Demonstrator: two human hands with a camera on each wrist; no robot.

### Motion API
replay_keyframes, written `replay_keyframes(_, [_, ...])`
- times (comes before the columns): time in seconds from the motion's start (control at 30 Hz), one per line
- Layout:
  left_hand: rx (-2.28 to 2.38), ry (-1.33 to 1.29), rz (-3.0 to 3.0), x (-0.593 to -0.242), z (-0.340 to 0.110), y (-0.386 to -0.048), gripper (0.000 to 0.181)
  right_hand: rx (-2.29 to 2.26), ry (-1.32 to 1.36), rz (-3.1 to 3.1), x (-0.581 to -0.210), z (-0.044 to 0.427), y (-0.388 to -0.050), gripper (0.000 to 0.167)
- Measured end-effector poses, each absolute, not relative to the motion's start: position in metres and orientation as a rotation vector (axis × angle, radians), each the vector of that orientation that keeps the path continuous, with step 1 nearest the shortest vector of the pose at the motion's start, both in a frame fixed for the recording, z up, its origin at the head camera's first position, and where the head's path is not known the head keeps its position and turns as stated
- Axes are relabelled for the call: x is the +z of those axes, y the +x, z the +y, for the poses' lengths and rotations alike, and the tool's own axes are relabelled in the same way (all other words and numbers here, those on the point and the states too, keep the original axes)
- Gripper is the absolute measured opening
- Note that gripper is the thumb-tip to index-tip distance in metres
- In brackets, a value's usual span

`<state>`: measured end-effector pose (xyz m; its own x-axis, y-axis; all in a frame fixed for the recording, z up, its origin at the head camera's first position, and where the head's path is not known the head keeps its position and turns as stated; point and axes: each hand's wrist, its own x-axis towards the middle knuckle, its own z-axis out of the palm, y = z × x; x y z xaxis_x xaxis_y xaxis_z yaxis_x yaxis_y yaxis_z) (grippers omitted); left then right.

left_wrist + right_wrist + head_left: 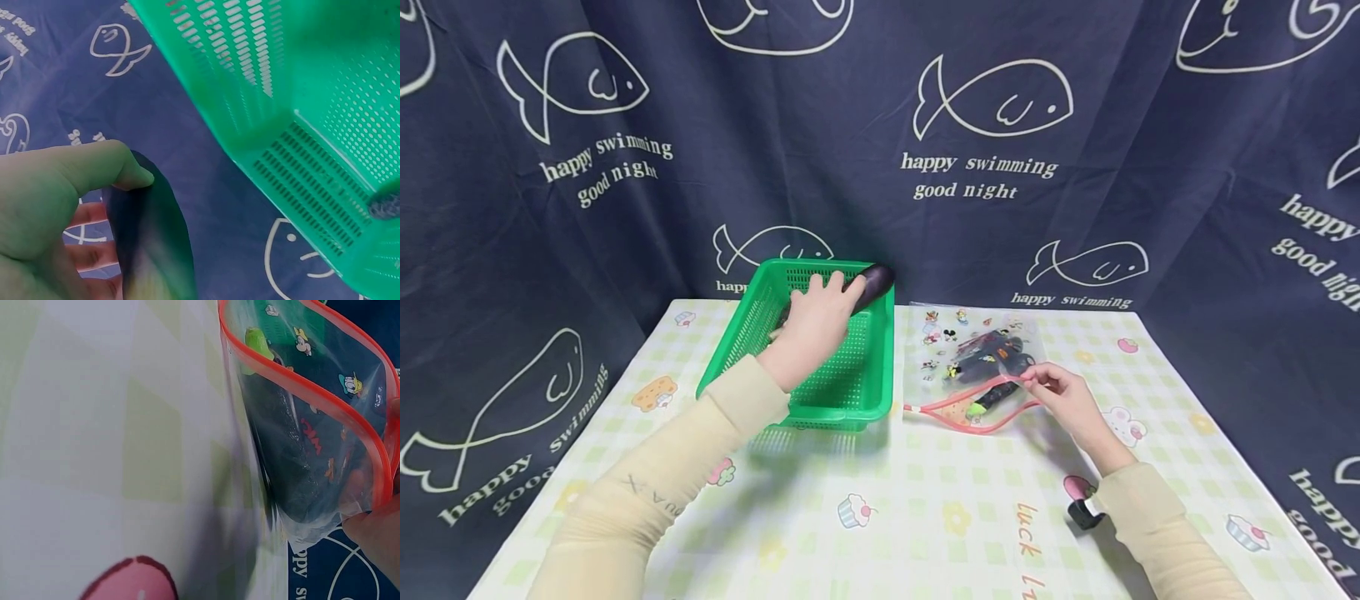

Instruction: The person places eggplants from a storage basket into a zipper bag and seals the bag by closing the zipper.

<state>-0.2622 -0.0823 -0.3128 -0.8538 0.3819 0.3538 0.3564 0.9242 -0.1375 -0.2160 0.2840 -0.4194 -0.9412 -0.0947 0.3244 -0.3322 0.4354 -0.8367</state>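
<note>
My left hand (812,329) grips a dark purple eggplant (874,286) over the far part of a green plastic basket (883,358). In the left wrist view the thumb and fingers wrap round the eggplant (153,231), beside the basket wall (212,106). With its fingertips my right hand (1071,408) pinches the pinkish-red zip edge of a clear printed bag (925,379), whose mouth gapes. Inside the bag lie several dark, long things (981,362), one with a bright green tip (257,342); the plastic partly hides their shapes.
A dark, rough-looking piece (386,206) shows in the basket at the edge of the left wrist view. A checked cloth covers the table (910,517). Behind stands a navy fish-print curtain (865,150). A small black object (1084,515) sits at the right wrist.
</note>
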Motion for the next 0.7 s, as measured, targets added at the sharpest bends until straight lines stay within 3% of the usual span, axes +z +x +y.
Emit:
replay_keyframes(0.33, [0.074,-0.575,-2.634,-0.312,-0.069,-0.244,0.071,1.52,0.367,-2.458,-0.436,0.295,-0.229,0.016])
replay_keyframes(0.7, [0.128,-0.62,-2.539,-0.317,-0.05,-0.225,0.069,1.521,0.371,-2.432,-0.442,0.298,-0.235,0.014])
